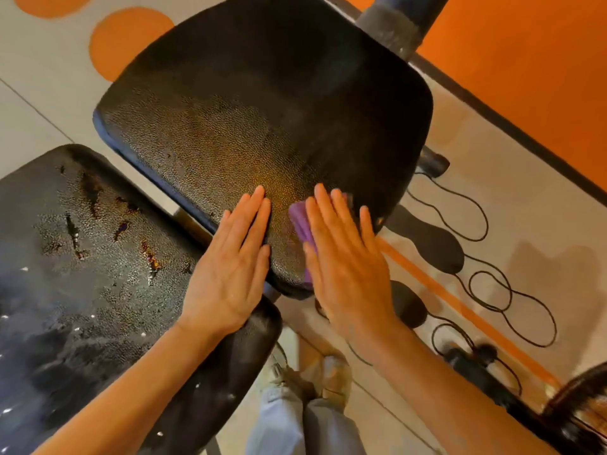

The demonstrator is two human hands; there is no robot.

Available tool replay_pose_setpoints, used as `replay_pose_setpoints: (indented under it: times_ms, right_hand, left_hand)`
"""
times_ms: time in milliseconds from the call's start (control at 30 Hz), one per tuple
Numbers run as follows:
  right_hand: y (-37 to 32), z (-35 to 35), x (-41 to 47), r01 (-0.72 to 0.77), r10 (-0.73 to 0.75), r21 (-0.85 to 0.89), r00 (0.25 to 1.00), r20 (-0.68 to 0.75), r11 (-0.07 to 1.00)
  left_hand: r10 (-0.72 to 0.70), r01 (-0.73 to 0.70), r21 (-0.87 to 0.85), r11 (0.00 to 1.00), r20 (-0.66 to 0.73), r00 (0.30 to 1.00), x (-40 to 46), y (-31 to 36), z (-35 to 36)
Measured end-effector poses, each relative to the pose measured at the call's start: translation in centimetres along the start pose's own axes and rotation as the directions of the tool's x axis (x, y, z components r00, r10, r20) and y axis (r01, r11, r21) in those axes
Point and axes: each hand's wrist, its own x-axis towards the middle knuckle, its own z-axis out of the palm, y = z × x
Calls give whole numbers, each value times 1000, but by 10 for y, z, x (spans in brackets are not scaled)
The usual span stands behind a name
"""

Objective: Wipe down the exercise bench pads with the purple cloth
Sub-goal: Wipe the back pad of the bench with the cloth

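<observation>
— Where's your purple cloth, and how does it run?

— Under your right hand, at the near right corner of the upper bench pad. Its long axis seems to run along your fingers, toward the pad's far end, though most of it is hidden.

— And your hands?

— Your right hand lies flat, fingers straight and slightly spread, pressing the cloth down. Your left hand rests flat beside it on the same pad, fingers straight and together, holding nothing.

— The surroundings?

— A worn, cracked lower pad sits to your left. The tiled floor carries black cords, beside an orange wall.
</observation>
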Motion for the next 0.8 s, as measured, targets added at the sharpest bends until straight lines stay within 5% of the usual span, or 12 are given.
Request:
replay_pose_setpoints:
  times_ms: [100,200,300,400,600,733,800]
  right_hand:
    - [55,-11,66,-221,222,28,973,-63,975]
    - [31,-3,59,-386,397,107,911,-117,916]
    - [-29,8,-10,-179,185,85,980,-74,980]
    - [-13,10,-12,25,-24,28,999,-44,999]
    - [8,2,52,-414,427,109,892,-149,904]
    - [-62,18,-34,-194,200,66,976,-87,979]
    - [-44,20,-33,-126,129,52,988,-78,991]
  left_hand:
    - [25,-25,1,1000,-22,999,0,0,-1]
    - [29,-28,9,1000,-25,999,-1,2,-1]
    - [30,-30,5,1000,-31,999,0,2,-2]
    - [42,-42,-14,999,-25,999,0,0,-1]
    - [17,-17,11,1000,-13,1000,-1,-1,2]
    - [27,-27,-16,999,-11,1000,-2,-3,3]
    - [31,-31,-10,999,-17,999,-2,-4,3]
